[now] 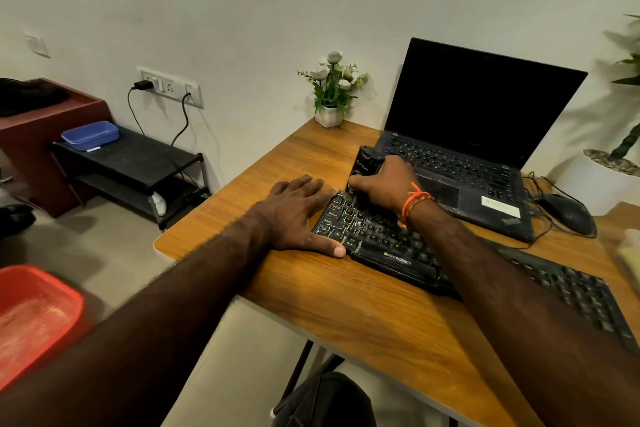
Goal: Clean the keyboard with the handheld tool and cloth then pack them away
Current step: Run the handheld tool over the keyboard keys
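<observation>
So the long black Zebronics keyboard (pixel 460 260) lies flat on the wooden table (pixel 346 308), its long axis running diagonally from the far left end, near the middle of the table, to the near right edge of the view, with the branded front edge facing the person. Its keys are dark with faint yellowish legends, and there's a greenish glow on a few keys at the left end. The right hand (pixel 381 184), with an orange thread band on the wrist, has its grip wrapped round a black cylindrical handheld cleaning tool (pixel 367 163) that stands roughly upright, leaning a bit away from the person, its lower tip down on the top-left keys of the keyboard. The left hand (pixel 298 215) lies flat with straight fingers, holding nothing, on the table just off the keyboard's left end, thumb tip touching the front left corner and fingertips at the far left corner. Right behind the keyboard sits an open black laptop (pixel 478 135) with a dark screen, and a black wired mouse (pixel 568 213) is behind the keyboard's right half. A small white pot of white artificial flowers (pixel 330 90) stands well behind the keyboard, at the wall.
</observation>
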